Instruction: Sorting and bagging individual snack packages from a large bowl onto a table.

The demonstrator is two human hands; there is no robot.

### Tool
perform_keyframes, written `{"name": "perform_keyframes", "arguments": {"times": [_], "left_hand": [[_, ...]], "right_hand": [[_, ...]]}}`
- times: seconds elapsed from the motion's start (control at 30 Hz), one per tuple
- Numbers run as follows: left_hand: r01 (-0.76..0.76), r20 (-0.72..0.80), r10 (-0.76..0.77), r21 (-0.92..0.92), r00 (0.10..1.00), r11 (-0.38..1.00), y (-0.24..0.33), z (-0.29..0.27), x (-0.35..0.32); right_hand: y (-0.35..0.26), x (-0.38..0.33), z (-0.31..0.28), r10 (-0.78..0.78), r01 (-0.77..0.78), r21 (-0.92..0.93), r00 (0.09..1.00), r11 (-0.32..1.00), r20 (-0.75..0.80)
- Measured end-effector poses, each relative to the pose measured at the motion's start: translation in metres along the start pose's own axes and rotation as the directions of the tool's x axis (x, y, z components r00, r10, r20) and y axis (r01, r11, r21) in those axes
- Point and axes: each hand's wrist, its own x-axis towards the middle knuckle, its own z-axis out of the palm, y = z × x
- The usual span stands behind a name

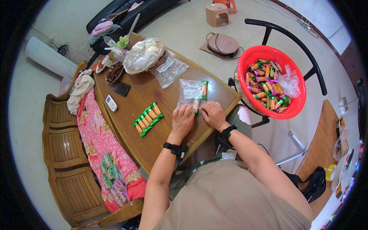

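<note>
a wooden table (153, 96) is seen from above, with a red basin (297, 109) of wrapped snack bars placed to the right on a black chair (314, 69). a clear plastic bag (189, 92) is laid flat near the table's near right edge, a row of green and orange bars (147, 119) lying well to its left. the left hand (182, 120) is pressed on the bag's near edge, while a bar (196, 105) at the bag's mouth is pinched in the closed fingers of the right hand (212, 114).

— Where do the hands sit?
— Both on the surface (153, 138), side by side: left hand (182, 120), right hand (213, 114), with a clear bag (189, 92) just beyond them.
— And the snack bars?
— A row of bars (148, 119) lies left of the left hand; a basin (271, 86) of more stands on a chair (306, 57) to the right.
</note>
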Motion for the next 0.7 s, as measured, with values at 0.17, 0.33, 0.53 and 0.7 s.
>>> {"name": "perform_keyframes", "arguments": {"times": [0.17, 0.33, 0.53, 0.7], "left_hand": [[0.01, 0.001, -0.011, 0.021, 1.0, 1.0, 0.001, -0.003, -0.006], [-0.006, 0.006, 0.006, -0.007, 1.0, 1.0, -0.003, -0.001, 0.0], [-0.198, 0.041, 0.195, 0.097, 0.98, 0.975, -0.018, 0.014, 0.0], [-0.29, 0.032, 0.289, 0.08, 0.957, 0.954, -0.03, 0.018, 0.001]], "right_hand": [[0.0, 0.0, 0.001, -0.002, 0.002, 0.014, 1.0, 1.0, 0.0], [-0.001, 0.001, 0.0, -0.002, 0.003, 0.032, 0.999, 0.999, -0.039], [0.0, 0.0, 0.001, 0.009, -0.009, -0.005, 1.0, 1.0, 0.001], [0.0, 0.0, 0.001, 0.012, -0.012, 0.004, 1.0, 1.0, 0.004]]}}
